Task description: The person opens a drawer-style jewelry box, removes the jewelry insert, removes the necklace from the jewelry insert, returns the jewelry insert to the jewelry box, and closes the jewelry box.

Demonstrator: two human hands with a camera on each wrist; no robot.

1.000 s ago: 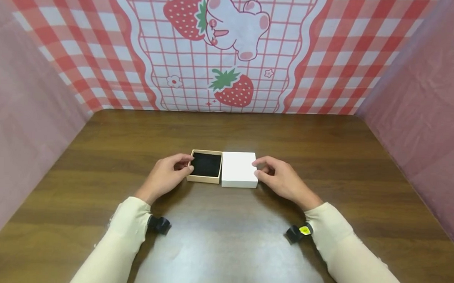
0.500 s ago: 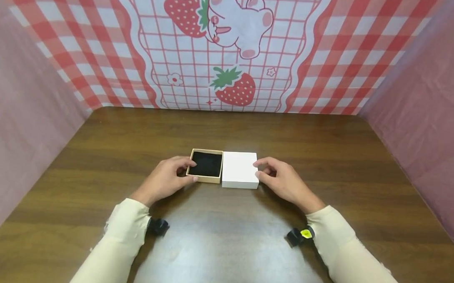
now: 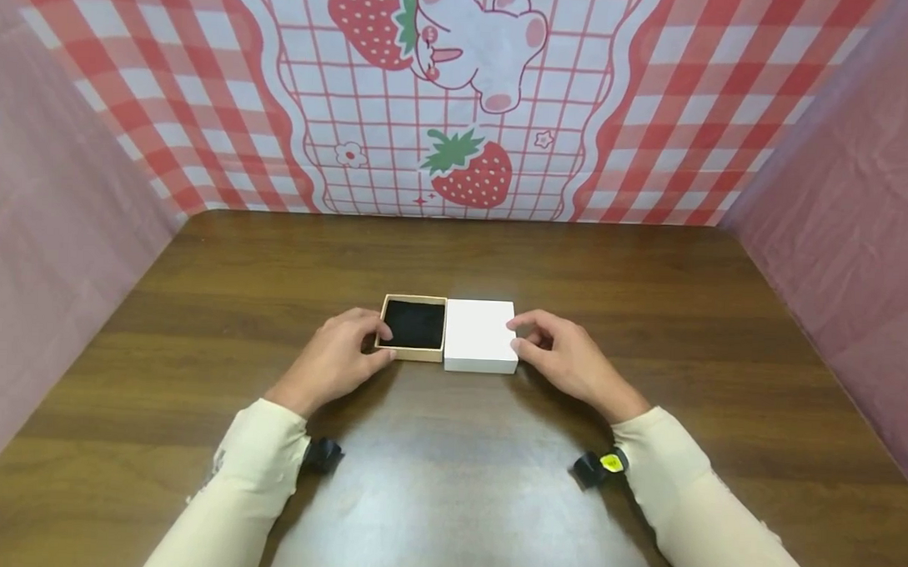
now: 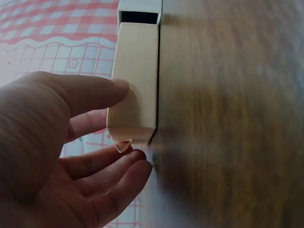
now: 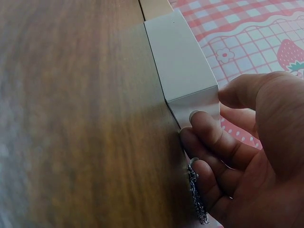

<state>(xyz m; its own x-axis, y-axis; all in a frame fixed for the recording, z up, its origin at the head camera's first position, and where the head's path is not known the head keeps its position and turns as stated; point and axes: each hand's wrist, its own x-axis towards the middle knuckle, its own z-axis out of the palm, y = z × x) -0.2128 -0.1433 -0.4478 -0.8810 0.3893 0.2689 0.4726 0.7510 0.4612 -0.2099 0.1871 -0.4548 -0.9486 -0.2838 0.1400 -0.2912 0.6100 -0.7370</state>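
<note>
A tan drawer (image 3: 415,355) with a black insert (image 3: 415,325) stands end to end with its white box sleeve (image 3: 480,334) on the table; I cannot tell if its end is inside. My left hand (image 3: 335,354) holds the drawer's left end, index fingertip over the rim, thumb on the near side. A small ribbon loop (image 4: 124,147) shows there in the left wrist view. At the sleeve's right end, the thumb and fingers of my right hand (image 3: 571,358) grip it. Seen only in the right wrist view, a silvery chain (image 5: 195,194) lies by the lower fingers; whether they hold it is unclear.
A brown wooden table (image 3: 446,500) spreads around the box. Behind it hangs a red-and-white checked cloth (image 3: 384,139) with strawberries. Pink cloth walls (image 3: 58,220) border the left and right sides.
My left hand has shifted slightly right: its thumb has gone from the drawer's left end to the near side, and the index fingertip now reaches over the rim. The right hand stays in place.
</note>
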